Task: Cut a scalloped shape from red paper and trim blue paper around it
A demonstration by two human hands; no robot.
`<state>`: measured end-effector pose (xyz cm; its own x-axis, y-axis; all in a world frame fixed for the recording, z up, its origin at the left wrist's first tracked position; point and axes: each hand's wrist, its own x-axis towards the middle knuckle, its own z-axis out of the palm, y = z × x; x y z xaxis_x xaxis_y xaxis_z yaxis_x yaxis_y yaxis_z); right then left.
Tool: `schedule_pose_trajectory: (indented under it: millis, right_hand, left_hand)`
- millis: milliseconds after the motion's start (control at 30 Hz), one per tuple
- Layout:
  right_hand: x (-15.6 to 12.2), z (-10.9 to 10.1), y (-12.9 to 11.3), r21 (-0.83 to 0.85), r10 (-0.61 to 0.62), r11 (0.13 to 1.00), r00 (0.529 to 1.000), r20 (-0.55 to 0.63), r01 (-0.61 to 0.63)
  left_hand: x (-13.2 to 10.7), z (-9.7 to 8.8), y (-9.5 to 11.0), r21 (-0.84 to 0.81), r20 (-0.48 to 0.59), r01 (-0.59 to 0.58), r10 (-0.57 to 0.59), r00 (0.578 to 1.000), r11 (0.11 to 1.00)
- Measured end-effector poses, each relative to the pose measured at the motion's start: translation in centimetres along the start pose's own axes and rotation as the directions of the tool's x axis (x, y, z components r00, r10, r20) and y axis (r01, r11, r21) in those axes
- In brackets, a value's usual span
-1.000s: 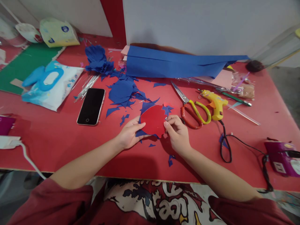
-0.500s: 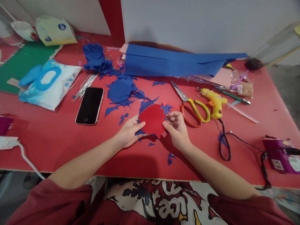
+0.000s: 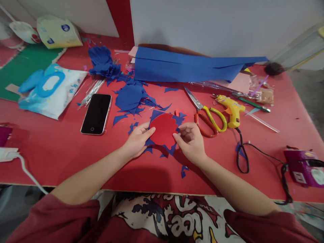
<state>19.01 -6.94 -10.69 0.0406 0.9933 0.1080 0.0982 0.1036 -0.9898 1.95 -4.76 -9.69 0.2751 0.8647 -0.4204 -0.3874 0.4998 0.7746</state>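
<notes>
A red paper cut-out (image 3: 164, 130) with a jagged, scalloped right edge lies over a piece of blue paper (image 3: 155, 114), which shows around it. My left hand (image 3: 138, 140) pinches the left edge, thumb on top and fingers behind. On the right side, my right hand (image 3: 191, 140) grips the cut-out near its notched edge with thumb and curled fingers. Parts of the fingers are hidden behind the paper. Small blue paper scraps (image 3: 184, 171) lie around the hands, and a small red scrap (image 3: 180, 112) sits just beyond them.
Scissors (image 3: 206, 118) and a yellow glue gun (image 3: 231, 109) lie to the right. At left are a phone (image 3: 96, 114), a wipes pack (image 3: 57, 89) and wire stems (image 3: 92, 91). Behind stand a blue paper flower (image 3: 102, 62), blue cut pieces (image 3: 129, 96) and a blue sheet (image 3: 187, 65).
The red cut-out has tilted slightly and more blue paper shows beneath its lower right edge. Both hands have shifted a little and keep their grip.
</notes>
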Motion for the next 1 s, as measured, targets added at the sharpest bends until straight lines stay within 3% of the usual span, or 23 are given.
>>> schedule_pose_trajectory:
  millis: [167, 367, 1000]
  right_hand:
    - [-0.07, -0.17, 0.43, 0.003, -0.061, 0.998, 0.993, 0.102, 0.061]
    - [-0.04, -0.3, 0.63, -0.132, -0.007, 0.991, 0.998, 0.061, 0.015]
    - [-0.19, -0.37, 0.64, -0.236, -0.001, 0.972, 0.997, 0.081, 0.02]
  left_hand:
    - [0.56, -0.51, -0.35, 0.067, 0.003, -0.089, 0.089, 0.996, 0.994]
    - [0.45, -0.42, -0.26, 0.154, 0.032, -0.083, 0.079, 0.996, 0.985]
    - [0.6, -0.55, -0.42, 0.094, 0.009, -0.052, 0.052, 0.999, 0.994]
